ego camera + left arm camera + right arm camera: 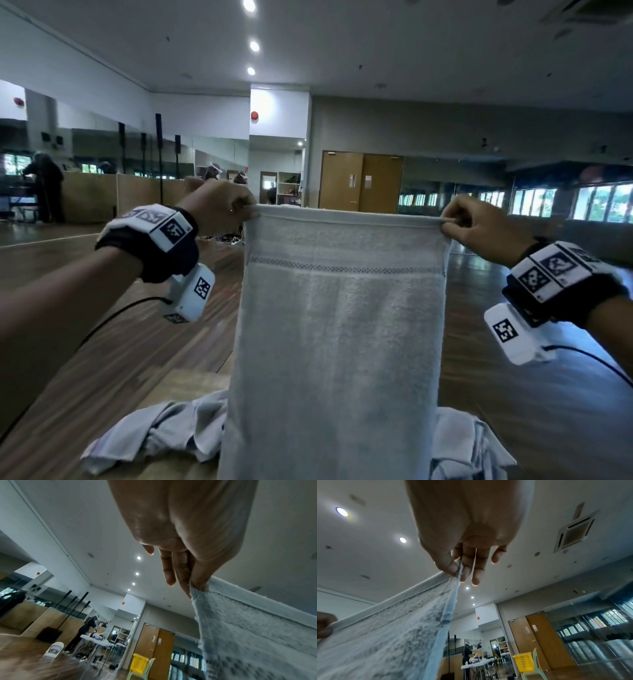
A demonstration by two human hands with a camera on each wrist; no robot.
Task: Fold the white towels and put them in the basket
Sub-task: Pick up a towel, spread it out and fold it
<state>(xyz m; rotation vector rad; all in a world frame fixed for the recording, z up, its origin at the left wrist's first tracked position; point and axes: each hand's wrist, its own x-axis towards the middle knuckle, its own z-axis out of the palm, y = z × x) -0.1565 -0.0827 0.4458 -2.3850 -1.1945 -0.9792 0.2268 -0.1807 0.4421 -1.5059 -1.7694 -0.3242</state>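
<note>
Towel (339, 325) pinched between both hands

White towel (342, 325) hanging upright, spread flat, centre frame, woven band near top. More crumpled towels (161, 435) heaped bottom centre. Yellow basket (523, 662) on green chair, lower right in right wrist view.

Both arms reach forward at chest height, wrists strapped with marker-covered bands. The left hand (219, 205) pinches one top corner of the towel (339, 325) between thumb and forefinger, its other fingers loosely extended. The right hand (479, 226) pinches the opposite top corner the same way.
</note>
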